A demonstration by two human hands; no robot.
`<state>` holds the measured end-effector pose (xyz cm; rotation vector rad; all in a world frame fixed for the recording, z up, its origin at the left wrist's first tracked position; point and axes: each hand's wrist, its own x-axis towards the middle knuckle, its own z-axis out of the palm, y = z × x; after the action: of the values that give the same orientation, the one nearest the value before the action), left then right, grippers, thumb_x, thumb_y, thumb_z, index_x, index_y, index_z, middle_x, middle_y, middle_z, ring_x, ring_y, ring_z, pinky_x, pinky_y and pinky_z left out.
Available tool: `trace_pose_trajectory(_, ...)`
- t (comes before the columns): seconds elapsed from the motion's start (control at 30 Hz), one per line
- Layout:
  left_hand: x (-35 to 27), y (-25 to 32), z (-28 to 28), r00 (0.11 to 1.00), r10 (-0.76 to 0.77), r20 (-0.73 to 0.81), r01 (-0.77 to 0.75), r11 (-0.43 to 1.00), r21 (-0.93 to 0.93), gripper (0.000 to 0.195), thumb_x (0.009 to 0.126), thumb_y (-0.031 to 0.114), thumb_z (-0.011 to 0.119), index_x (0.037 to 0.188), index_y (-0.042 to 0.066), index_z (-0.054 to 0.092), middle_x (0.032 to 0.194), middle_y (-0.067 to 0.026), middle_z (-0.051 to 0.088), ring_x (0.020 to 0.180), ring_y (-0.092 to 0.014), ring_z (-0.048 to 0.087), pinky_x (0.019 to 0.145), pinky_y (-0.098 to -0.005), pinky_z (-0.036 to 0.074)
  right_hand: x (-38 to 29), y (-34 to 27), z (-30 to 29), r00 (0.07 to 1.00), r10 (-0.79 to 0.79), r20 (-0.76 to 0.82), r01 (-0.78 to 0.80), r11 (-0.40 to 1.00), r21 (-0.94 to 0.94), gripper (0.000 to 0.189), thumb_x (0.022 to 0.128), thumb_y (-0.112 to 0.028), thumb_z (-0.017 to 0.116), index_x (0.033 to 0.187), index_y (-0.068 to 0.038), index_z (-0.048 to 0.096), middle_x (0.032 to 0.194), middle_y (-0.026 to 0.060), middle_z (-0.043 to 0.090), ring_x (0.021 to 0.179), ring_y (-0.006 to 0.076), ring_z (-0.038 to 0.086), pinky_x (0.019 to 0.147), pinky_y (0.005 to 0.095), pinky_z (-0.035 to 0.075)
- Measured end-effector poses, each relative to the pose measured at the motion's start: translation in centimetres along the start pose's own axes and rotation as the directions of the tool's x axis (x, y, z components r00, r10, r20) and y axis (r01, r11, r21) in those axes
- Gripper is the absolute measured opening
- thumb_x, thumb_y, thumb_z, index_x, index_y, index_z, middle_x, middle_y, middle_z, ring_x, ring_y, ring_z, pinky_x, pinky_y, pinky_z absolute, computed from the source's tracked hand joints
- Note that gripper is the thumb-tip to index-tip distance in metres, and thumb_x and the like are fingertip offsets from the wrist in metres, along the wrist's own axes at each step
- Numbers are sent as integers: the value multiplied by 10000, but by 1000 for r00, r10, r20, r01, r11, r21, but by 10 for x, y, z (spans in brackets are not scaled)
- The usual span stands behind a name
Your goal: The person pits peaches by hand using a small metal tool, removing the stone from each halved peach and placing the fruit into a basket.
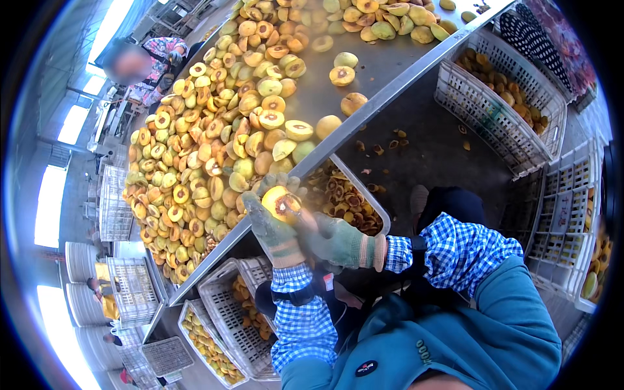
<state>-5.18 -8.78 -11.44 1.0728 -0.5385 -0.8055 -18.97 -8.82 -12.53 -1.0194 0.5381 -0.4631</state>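
Observation:
My left hand [275, 236], in a grey-green knit glove, cups a halved yellow peach [280, 202] just over the metal table's edge. The cut face is turned up, with a brown, ragged pit hollow at its centre. My right hand [336, 241], gloved alike, is blurred and meets the lower right side of this half. Its fingers are bent; whether a small tool is in them cannot be made out. Beyond both hands lies a large heap of peach halves [209, 146] on the steel table [380, 63].
Below the table edge a bin [385, 219] holds brown pit scraps [346, 195]. White plastic crates with fruit stand at the right [492, 107], far right [560, 219] and lower left [219, 287]. Scraps [395, 144] litter the floor. Another person [161, 58] is across the table.

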Motion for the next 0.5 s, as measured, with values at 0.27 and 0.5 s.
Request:
trace_pose_trajectory(0.27,-6,-5,9,996,68,-51,-67,997,23,654,871,584,455,1120,-17,516,1056,-202,580,883,-334,611,710,-435,543,12,13,-11,993,45,110,-52,997,65,196,907,-241,495,980,-62,524,781,79,586,710,174,582,628,316,465)
trace_pose_trajectory(0.5,-8,-8,12,977,214,0,-202,925,322,633,891,586,411,1053,-11,543,973,-158,618,787,-285,632,629,-368,554,3,3,-15,946,100,308,-209,915,345,151,907,-253,504,969,-115,504,665,16,504,474,105,459,385,257,351)
